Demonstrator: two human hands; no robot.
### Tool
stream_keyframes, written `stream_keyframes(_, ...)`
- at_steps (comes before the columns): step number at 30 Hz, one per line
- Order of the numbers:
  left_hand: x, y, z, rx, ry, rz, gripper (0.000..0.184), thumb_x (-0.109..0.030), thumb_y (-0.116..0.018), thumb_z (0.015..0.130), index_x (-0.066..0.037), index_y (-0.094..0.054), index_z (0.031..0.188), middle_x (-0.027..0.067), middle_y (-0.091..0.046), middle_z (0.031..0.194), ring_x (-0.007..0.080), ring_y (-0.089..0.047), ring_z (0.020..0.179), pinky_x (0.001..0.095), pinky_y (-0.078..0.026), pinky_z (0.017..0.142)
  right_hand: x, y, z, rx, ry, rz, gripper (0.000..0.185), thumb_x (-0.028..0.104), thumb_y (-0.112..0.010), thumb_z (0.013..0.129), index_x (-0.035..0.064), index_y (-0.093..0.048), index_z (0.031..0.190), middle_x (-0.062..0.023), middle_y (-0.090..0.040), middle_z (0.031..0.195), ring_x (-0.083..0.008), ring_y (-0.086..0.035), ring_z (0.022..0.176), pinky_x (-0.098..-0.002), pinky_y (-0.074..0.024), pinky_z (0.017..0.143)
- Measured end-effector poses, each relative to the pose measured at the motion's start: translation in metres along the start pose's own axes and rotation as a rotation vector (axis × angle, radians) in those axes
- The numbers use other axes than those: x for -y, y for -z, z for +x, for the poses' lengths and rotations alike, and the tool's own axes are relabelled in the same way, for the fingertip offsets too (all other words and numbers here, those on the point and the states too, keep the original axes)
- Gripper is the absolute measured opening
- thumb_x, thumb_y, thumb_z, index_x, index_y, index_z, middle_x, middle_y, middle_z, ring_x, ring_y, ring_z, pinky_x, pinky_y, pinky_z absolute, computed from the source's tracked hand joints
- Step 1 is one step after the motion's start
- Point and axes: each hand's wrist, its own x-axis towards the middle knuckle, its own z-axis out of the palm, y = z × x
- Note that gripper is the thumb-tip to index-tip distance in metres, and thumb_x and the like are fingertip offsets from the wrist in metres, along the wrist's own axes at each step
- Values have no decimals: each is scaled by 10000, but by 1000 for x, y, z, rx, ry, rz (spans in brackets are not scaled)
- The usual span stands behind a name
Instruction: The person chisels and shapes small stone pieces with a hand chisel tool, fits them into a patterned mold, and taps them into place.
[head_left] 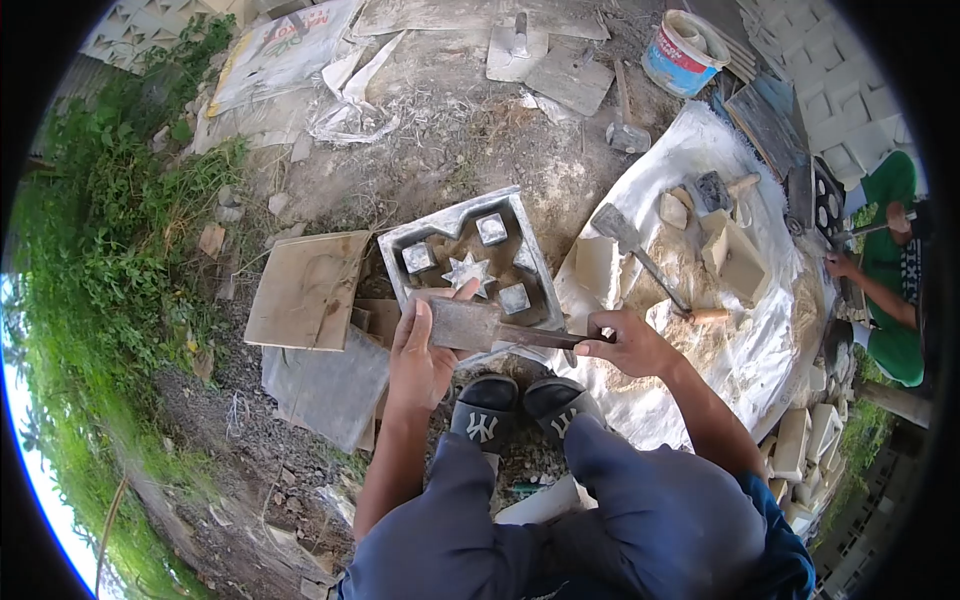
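Note:
A flat, paddle-shaped tool (465,325) with a wide dusty blade and a narrow dark handle lies across both hands. My left hand (424,358) is closed around the blade, thumb on top. At the other end, my right hand (632,343) pinches the handle between thumb and fingers. Just beyond the tool sits a square metal mould (541,258), tilted on the ground. Inside it are a star-shaped core (468,273) and several block cores; the tool and left hand hide part of its near side.
On the right, a white sack (690,150) bears sand, a trowel (650,265) and cream-coloured pieces (735,255). Boards (308,290) are stacked left of the mould. A bucket (685,55) and hammer (628,135) are farther back. Another person (890,275) works at far right.

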Motion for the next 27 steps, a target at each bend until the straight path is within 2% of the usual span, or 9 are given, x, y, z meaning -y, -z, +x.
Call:
stream_keyframes(7,-13,4,1,213,220,-158,319,-258,-436,1108,-36,-542,1312,203,-491,1532,362,-583,1320,553,-560,1038,-21,32,-3,-10,-286,467,320,243,-859,849,1,-656,797,0,-530,627,-49,-411,441,-227,-268,397)
stream_keyframes(12,-5,6,7,273,189,-236,440,-285,-540,1067,-29,-492,1421,173,-454,1564,358,-553,1352,523,-553,1063,-21,29,6,-140,-354,789,292,199,-788,926,37,-607,764,-7,-515,601,-79,-454,431,-243,-321,370)
stream_keyframes(14,-4,1,7,287,176,-284,520,-290,-601,1036,-26,-466,1463,151,-420,1590,340,-521,1387,491,-550,1076,-21,18,13,-481,-453,1138,286,200,-766,942,49,-605,760,-44,-559,632,-100,-461,406,-231,-305,351)
stream_keyframes(16,-2,-2,8,290,173,-294,517,-280,-602,1037,-28,-467,1466,145,-413,1596,329,-508,1399,477,-551,1077,-29,16,16,-445,-461,1207,309,254,-701,975,60,-604,756,-65,-578,656,-166,-518,454,-288,-398,413)
stream_keyframes(20,6,-16,8,234,150,-366,529,-269,-604,1037,-24,-452,1480,179,-425,1582,340,-519,1390,468,-524,1108,42,3,30,-850,-433,1667,355,272,-579,1005,104,-523,698,-81,-582,713,-263,-578,649,-377,-492,781)
stream_keyframes(22,10,-12,11,206,107,-305,518,-261,-600,1042,-25,-458,1480,175,-453,1564,333,-536,1375,457,-523,1102,52,11,37,-878,-109,1974,417,270,-562,1019,138,-447,640,-32,-489,639,-186,-515,608,-316,-438,741)
stream_keyframes(23,12,-10,13,175,64,-241,507,-252,-597,1047,-26,-463,1480,170,-482,1546,325,-552,1360,447,-523,1097,24,28,35,-503,240,2024,487,272,-534,1045,171,-361,602,17,-375,582,-115,-399,534,-289,-378,646)
stream_keyframes(24,12,-8,15,175,62,-248,507,-252,-597,1047,-26,-463,1480,170,-482,1546,325,-552,1360,447,-523,1097,32,39,38,-503,236,2017,487,272,-534,1045,171,-361,602,17,-375,582,-115,-399,534,-289,-378,646)
stream_keyframes(27,2,8,23,-2,-68,-78,443,-217,-573,1065,-13,-497,1450,139,-539,1508,309,-581,1331,420,-526,1064,83,71,39,-351,564,1577,578,358,-479,1081,160,-297,570,32,-304,519,-100,-252,440,-289,-283,528)
